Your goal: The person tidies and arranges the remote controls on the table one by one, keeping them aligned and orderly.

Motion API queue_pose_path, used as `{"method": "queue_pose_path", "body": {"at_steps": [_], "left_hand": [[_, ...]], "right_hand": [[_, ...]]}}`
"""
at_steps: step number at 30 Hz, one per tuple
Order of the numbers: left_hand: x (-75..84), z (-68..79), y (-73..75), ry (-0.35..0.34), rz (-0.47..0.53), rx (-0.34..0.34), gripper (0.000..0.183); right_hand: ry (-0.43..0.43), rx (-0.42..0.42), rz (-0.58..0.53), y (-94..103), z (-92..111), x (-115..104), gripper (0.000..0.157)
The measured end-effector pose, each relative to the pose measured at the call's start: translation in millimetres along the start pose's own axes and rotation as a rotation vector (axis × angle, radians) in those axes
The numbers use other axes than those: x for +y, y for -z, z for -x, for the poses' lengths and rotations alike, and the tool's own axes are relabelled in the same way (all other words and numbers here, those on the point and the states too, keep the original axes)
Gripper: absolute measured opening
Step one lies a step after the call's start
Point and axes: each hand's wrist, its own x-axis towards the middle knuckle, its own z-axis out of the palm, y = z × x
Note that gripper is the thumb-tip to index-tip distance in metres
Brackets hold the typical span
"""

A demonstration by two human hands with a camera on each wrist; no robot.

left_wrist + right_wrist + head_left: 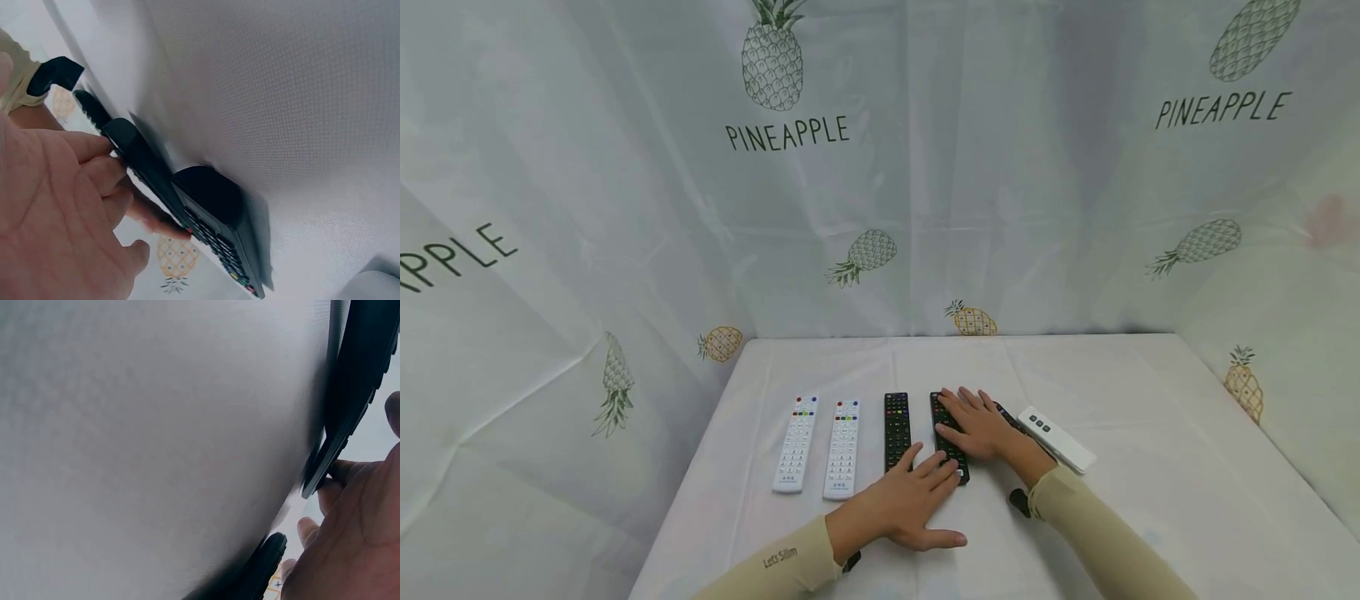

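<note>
My left hand (913, 504), fingers spread, touches the near end of a black remote control (955, 462) with its fingertips. Over the far half of that same remote lies my right hand (977, 425), its fingers extended. In the left wrist view, the left fingers (100, 147) meet the rounded end of the black remote (125, 134). A second black remote (897, 425) lies left of it, just beyond the left thumb side. Another black remote (1006, 414) is mostly hidden under the right hand and wrist. Dark remotes (359, 381) run close to the right fingers (331, 494) in the right wrist view.
Two white remotes (795, 446) (842, 450) lie side by side on the left of the white-covered table (1150, 400). A white remote with a few dark buttons (1060, 439) lies slanted at the right. Pineapple-print curtains (985, 167) enclose the table's back and sides.
</note>
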Motion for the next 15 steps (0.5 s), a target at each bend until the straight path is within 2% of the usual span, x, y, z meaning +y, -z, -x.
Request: {"method": "queue_pose_path", "body": {"at_steps": [7, 15], "left_hand": [[1.7, -1.6, 1.2, 0.002, -0.033, 0.021, 0.085], [4.8, -1.7, -0.7, -0.010, -0.036, 0.027, 0.085]], "right_hand": [[0.023, 0.052, 0.011, 2.1, 4.1, 0.8, 0.066], [-0.009, 0.034, 0.000, 6.1, 10.4, -2.0, 0.064]]}}
